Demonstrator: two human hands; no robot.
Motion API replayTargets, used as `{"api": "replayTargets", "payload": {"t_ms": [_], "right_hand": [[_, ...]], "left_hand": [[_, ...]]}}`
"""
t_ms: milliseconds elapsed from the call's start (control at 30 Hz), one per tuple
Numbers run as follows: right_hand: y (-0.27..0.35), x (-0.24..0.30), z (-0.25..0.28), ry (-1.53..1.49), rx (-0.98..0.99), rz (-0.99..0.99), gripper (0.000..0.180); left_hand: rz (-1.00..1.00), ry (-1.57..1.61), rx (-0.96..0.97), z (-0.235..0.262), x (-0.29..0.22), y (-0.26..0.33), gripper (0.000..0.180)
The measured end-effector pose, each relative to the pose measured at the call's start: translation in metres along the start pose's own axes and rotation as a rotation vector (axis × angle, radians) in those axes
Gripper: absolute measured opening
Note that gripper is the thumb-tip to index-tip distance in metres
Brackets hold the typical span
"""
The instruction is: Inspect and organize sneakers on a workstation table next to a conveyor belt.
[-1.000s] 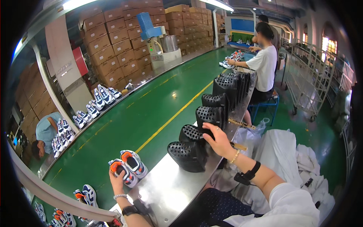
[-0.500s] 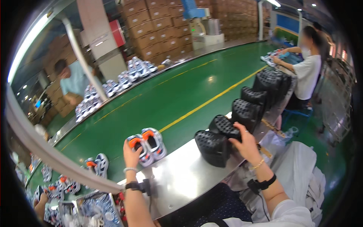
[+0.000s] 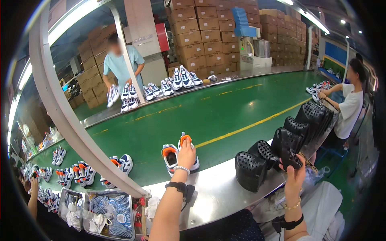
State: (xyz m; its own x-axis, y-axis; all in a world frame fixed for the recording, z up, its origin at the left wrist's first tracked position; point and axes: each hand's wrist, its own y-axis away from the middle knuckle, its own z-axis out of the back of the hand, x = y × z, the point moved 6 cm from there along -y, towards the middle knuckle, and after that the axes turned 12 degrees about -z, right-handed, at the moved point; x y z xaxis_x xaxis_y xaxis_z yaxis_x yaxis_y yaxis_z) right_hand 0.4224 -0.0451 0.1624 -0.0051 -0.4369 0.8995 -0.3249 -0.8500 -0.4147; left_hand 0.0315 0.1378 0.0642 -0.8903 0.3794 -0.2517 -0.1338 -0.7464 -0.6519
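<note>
Since half a sec ago, view swung left; sneaker pair (image 3: 179,154) now sits nearer centre on green belt (image 3: 209,116), L hand (image 3: 186,152) resting on its heel end w/ fingers curled over the right shoe, closed grip. R hand (image 3: 294,173) grips a black perforated shoe mold (image 3: 288,154), lifted beside row of molds (image 3: 277,150) on steel bench (image 3: 221,193).

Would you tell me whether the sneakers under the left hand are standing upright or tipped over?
Upright. Both sneakers sit sole-down on the green belt, orange heels facing the camera; the left hand rests on the right one.
</note>
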Motion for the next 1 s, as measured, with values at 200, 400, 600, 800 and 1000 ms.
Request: {"api": "replayTargets", "payload": {"t_ms": [200, 400, 600, 800, 1000], "right_hand": [[-0.011, 0.022, -0.083, 0.028, 0.165, -0.097, 0.023], [-0.02, 0.001, -0.223, 0.825, 0.614, -0.082, 0.032], [-0.039, -0.067, -0.303, 1.001, 0.74, 0.187, 0.036], [-0.049, -0.116, -0.357, 1.115, 0.884, 0.086, 0.033], [-0.03, -0.136, -0.371, 1.18, 0.833, 0.371, 0.038]], "left_hand": [[0.153, 0.038, -0.178, 0.024, -0.043, 0.041, 0.046], [0.264, 0.327, -0.109, 0.018, -0.03, 0.065, 0.033], [0.317, 0.26, -0.343, 0.027, -0.03, 0.08, 0.04], [0.357, 0.401, -0.226, 0.018, -0.013, 0.089, 0.042], [0.457, 0.442, -0.164, 0.017, -0.008, 0.087, 0.04]]}}
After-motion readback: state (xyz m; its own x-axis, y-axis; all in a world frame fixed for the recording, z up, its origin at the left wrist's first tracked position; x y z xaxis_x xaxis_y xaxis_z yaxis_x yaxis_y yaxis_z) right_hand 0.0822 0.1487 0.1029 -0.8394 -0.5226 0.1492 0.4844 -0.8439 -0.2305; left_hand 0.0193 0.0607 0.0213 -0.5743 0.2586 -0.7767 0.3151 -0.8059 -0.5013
